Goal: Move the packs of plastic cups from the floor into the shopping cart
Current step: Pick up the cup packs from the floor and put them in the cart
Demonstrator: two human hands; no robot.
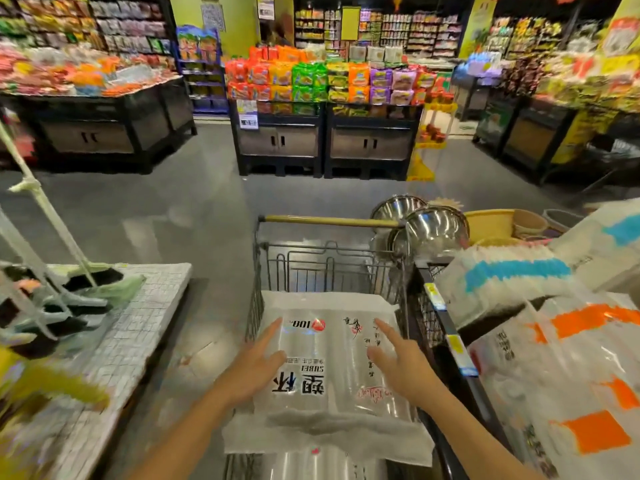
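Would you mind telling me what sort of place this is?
Most likely a supermarket: a wire shopping cart, display stands piled with colourful snack packets, and stocked shelves behind.

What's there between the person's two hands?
In the head view, only the pack of cups lies between the left hand and right hand; its printed face fills the gap, over the cart.

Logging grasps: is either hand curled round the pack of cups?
No, the left hand and right hand have straight fingers spread over the top of the pack of cups.
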